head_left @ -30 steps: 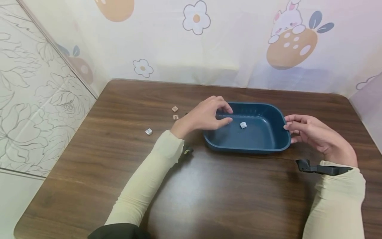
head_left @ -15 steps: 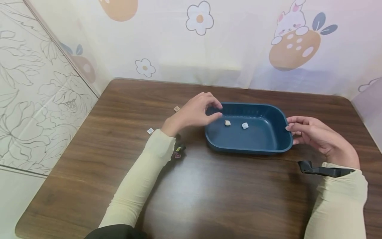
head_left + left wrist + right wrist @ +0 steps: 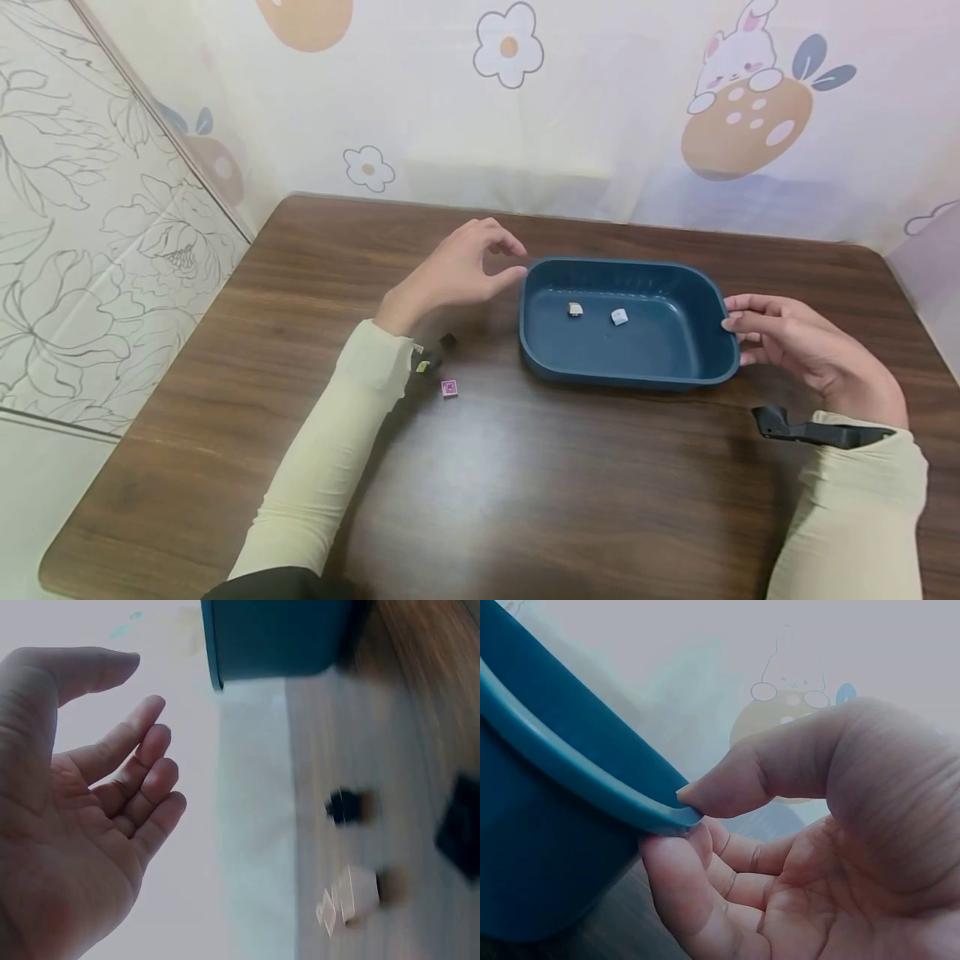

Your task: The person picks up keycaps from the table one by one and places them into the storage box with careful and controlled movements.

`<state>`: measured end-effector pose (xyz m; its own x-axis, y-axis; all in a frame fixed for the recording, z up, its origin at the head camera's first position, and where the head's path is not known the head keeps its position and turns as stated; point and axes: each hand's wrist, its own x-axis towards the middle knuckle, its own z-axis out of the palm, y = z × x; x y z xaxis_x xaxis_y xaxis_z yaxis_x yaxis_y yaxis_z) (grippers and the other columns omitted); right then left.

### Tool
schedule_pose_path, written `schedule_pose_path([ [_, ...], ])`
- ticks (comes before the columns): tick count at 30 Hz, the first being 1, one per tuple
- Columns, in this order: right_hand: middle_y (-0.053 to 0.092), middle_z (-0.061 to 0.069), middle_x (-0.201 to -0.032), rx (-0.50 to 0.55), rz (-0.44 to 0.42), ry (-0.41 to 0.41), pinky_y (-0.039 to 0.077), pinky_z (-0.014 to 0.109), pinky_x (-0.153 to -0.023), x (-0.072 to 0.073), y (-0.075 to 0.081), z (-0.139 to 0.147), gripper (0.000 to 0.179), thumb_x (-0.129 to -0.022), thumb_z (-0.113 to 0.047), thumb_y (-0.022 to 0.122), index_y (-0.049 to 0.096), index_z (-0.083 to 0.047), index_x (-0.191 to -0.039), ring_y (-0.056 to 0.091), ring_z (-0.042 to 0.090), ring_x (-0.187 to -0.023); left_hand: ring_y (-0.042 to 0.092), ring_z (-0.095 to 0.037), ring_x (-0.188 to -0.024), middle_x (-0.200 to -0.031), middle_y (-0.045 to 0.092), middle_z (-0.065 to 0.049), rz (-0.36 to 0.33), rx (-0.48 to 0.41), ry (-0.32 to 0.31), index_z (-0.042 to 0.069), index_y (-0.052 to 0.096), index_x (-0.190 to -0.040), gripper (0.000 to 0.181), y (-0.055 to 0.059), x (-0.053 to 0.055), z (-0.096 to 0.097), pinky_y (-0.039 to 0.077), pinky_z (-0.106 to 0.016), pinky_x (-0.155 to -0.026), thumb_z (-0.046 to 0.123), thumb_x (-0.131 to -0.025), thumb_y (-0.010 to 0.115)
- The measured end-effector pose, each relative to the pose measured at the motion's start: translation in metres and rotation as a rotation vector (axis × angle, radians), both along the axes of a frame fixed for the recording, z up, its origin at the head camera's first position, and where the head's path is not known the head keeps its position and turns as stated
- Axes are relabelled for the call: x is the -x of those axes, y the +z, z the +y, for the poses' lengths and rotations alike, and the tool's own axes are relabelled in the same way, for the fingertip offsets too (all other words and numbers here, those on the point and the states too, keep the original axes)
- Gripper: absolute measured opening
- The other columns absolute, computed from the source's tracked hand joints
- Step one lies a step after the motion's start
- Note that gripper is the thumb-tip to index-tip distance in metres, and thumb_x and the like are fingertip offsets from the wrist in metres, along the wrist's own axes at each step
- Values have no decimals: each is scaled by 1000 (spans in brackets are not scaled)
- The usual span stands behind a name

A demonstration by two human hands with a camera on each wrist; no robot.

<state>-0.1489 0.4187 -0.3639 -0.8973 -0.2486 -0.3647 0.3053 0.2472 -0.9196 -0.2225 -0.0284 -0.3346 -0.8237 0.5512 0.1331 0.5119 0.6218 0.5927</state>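
The left hand (image 3: 457,267) hangs with its thumb and index finger well parted and its other fingers loosely bent; it has hold of nothing. Its fingertips are just beside the left end of the bin (image 3: 641,354), not touching it. The right hand (image 3: 798,342) pinches the bin's right rim between thumb and fingers, and a light, level hold there should be enough to steady the bin without tipping it.

The bin stands upright on the tabletop (image 3: 570,483), near the far edge and towards the far right corner. Inside, apart from each other on its floor, lie 2 blocks: a cream block (image 3: 575,309) on the left and a white block (image 3: 619,317) nearer the middle.

Outside, left of the bin, a pink block (image 3: 449,389) lies farther from the tabletop's far edge than a dark block (image 3: 448,341). The left wrist view also shows a pale block (image 3: 358,892), blurred.

Blocks this small call for a fingertip pinch on 2 opposite sides and a low release inside the rim. The left wrist's camera mount (image 3: 427,364) sits close to them, so a raised wrist would avoid nudging any.
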Motion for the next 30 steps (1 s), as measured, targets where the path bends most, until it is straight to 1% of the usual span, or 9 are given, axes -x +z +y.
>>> schedule_pose_path([
  [4,72,-2,-94,5,1,5,62,30,-69,1,0,1,30,-109,0,46,69,-20,-112,73,14,-78,57,-21,-120,-126,67,-5,-9,8,31,15,73,-123,30,-3,2,-15,45,-38,-110,34,-100,71],
  [9,72,-2,-95,5,-2,6,62,30,-69,0,-1,3,32,-109,0,45,69,-21,-112,73,14,-79,58,-24,-118,-127,69,-9,-8,7,41,13,73,-123,31,-12,4,-29,46,-39,-109,32,-99,70],
  [15,73,-2,-94,25,-5,4,62,30,-69,-2,-4,6,32,-109,0,46,70,-21,-112,73,14,-78,59,-25,-120,-128,68,-6,-59,-16,81,10,73,-126,35,-24,5,-42,47,-41,-109,32,-99,71],
  [17,73,-2,-94,13,-4,6,62,30,-69,-1,-4,6,31,-109,-1,46,69,-22,-112,74,15,-79,61,-26,-120,-127,68,-6,-73,-19,91,10,73,-126,35,-28,6,-46,46,-42,-110,32,-99,70],
  [21,73,-2,-95,-11,-2,12,62,30,-69,0,-5,7,30,-109,-2,47,69,-22,-113,74,14,-79,63,-30,-116,-126,68,-8,-97,-22,97,9,72,-125,35,-34,6,-53,48,-43,-107,32,-98,71],
  [25,73,-2,-94,-18,1,15,62,31,-68,1,-6,7,28,-109,-2,48,68,-21,-113,73,14,-78,65,-30,-113,-124,69,-9,-95,-16,106,6,72,-124,37,-37,7,-58,50,-43,-104,32,-98,73],
  [30,73,-2,-94,-24,5,24,62,31,-69,4,-4,5,29,-109,-2,47,69,-21,-114,74,15,-79,63,-28,-115,-123,69,-8,-86,8,123,8,72,-124,36,-41,7,-66,49,-42,-103,33,-98,72],
])
